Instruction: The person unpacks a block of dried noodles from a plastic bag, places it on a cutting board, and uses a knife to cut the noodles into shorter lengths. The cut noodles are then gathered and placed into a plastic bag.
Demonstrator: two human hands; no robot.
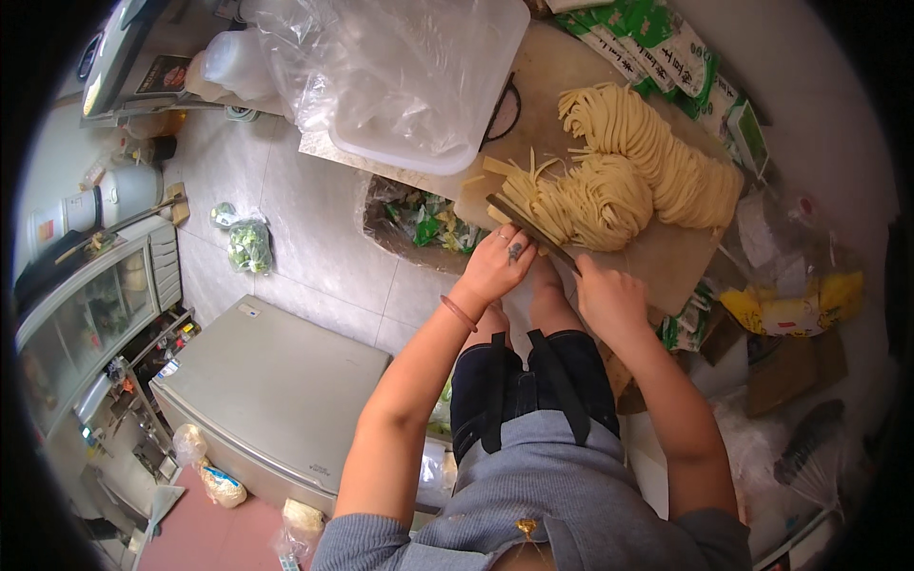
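Note:
My right hand [610, 294] grips the handle of a kitchen knife [532, 230], seen almost along its spine. The blade lies slantwise over the near left edge of a cutting board [660, 268]. Against the blade, my left hand [501, 263] curls its fingers over a narrow piece of dough [494, 213], holding it down; the fingertips are hidden. Just beyond the knife, cut flat noodles [607, 200] form a loose heap with flat strips at its left. Behind them, a larger bundle of noodles [650, 153] stretches toward the board's right edge.
A translucent plastic tub [421, 153] stands left of the board, under plastic film. Below it, a lined bin [410, 257] holds scraps. Green-and-white packets [664, 53] line the board's far side. At right lies a yellow-and-clear bag [792, 303]. A grey-topped appliance [278, 385] stands at left.

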